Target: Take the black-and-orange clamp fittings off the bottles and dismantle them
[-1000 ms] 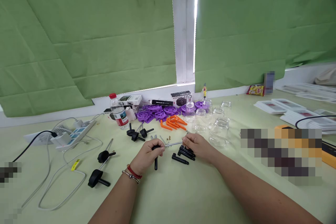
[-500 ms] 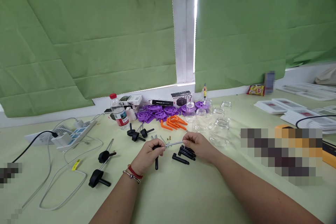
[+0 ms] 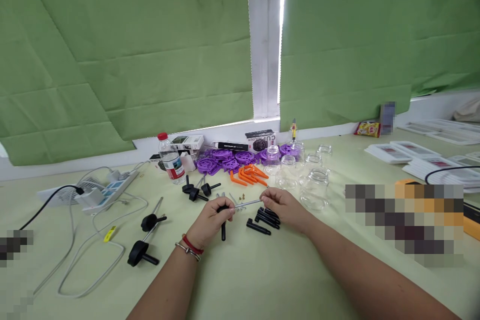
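Note:
My left hand (image 3: 210, 221) is closed around a black T-shaped handle (image 3: 223, 230) whose stem points down toward the table. A thin metal rod (image 3: 248, 204) runs from that handle to my right hand (image 3: 284, 207), whose fingertips pinch the rod's far end. Just below the right hand lies a small heap of black plastic pieces (image 3: 267, 218), and one more black piece (image 3: 258, 227) lies apart from it. A few small screws (image 3: 242, 195) rest on the table just beyond the rod.
Behind the hands lie orange clips (image 3: 248, 175), purple discs (image 3: 223, 159), several glass jars (image 3: 314, 188), a water bottle (image 3: 170, 164) and small boxes (image 3: 259, 140). Assembled black handles with rods (image 3: 144, 242) and a power strip (image 3: 112, 187) with cables lie left. Stacked booklets (image 3: 431, 164) lie right.
Both hands keep their hold on the handle and rod with hardly any movement. The view has shifted very slightly.

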Tool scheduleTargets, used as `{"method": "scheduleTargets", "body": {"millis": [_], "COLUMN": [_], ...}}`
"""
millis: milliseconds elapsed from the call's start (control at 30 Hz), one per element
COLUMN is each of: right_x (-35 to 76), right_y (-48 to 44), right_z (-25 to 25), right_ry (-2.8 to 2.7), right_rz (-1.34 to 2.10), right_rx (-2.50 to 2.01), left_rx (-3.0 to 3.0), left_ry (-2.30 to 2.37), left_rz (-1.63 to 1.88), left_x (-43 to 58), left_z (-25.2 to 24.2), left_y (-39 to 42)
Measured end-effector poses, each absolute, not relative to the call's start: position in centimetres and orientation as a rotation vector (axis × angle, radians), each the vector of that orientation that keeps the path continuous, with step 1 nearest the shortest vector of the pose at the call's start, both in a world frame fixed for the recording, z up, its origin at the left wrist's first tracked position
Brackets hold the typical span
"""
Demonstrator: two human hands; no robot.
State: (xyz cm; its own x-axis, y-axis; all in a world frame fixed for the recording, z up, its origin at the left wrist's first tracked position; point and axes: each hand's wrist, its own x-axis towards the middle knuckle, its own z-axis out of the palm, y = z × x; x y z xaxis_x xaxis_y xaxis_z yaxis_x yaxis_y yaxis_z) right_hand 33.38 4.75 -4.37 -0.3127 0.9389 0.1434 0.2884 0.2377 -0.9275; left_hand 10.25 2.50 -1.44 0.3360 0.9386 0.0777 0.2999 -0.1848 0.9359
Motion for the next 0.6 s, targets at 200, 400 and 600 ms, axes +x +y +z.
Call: {"method": "scheduleTargets", "body": {"millis": [200,400,600], "right_x": [33.46,33.48,33.45], "right_y": [5.02,4.84,4.56], "right_z": [-4.81,-4.36,-4.11], "right_ry": [-1.763,-1.780,-1.776], "right_rz": [1.077,1.096,1.115], "right_rx": [-1.045,-1.099,-1.161], "left_rx": [1.707,1.704,1.694], "left_ry": [1.123,1.118,1.106], "left_rz": [0.856,0.849,0.858], "left_x": [10.21,10.21,10.28], "left_z": [-1.62,-1.71,-1.71], "left_y": [2.65,2.74,2.67]}}
